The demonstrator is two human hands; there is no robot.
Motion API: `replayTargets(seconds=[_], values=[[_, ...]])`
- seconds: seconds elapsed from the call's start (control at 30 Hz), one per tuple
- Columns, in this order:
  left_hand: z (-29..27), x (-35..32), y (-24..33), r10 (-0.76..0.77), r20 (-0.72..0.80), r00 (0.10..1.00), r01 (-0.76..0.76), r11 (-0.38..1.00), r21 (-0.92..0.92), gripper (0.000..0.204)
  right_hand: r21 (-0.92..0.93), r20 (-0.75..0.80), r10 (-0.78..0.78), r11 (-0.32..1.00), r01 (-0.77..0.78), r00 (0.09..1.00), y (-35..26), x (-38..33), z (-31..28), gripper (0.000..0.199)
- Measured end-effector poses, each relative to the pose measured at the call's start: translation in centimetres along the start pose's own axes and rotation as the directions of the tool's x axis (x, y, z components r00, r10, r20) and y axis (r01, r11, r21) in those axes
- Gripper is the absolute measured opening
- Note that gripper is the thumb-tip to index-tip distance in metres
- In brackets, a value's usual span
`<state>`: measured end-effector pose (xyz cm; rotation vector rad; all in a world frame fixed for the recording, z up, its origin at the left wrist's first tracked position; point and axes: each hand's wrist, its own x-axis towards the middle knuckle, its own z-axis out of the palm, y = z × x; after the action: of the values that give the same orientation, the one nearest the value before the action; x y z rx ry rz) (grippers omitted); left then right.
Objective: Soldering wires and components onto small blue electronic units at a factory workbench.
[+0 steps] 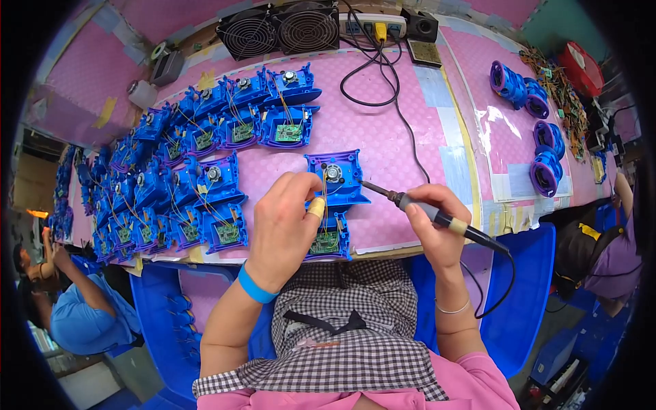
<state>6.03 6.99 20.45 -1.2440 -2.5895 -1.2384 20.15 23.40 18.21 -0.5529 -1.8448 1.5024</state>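
A blue plastic housing half (350,195) with a round speaker (333,173) lies in front of me, joined by thin wires to a second half below it that carries a green circuit board (326,241). My right hand (441,222) grips a soldering iron (417,207); its tip is at the right side of the speaker housing. At the left edge of the same housing, my left hand (283,219) has its fingers pinched close to the wires. What sits between those fingertips is hidden. One of its fingers wears a yellow cover (316,207).
Rows of similar blue housings (214,174) with speakers and boards fill the left. Two black fans (307,29) and a power strip (352,26) stand at the back. Blue-purple round parts (509,83) lie at right. Blue bins (526,294) flank my lap; people sit on both sides.
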Motion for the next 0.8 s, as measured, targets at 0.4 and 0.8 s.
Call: replayTargets(seconds=[0.4,0.8], values=[[1.2,0.7,0.2,-0.038,0.105,0.994,0.045,0.997,-0.063,0.022,-0.115,0.164,-0.136,0.981,0.156,0.977,0.9,0.9,-0.2,0.012],[0.5,0.8,-0.8,-0.02,0.032,0.999,0.022,0.998,-0.055,0.018,-0.118,0.196,-0.171,0.973,0.196,0.966,1.0,0.9,-0.2,0.011]])
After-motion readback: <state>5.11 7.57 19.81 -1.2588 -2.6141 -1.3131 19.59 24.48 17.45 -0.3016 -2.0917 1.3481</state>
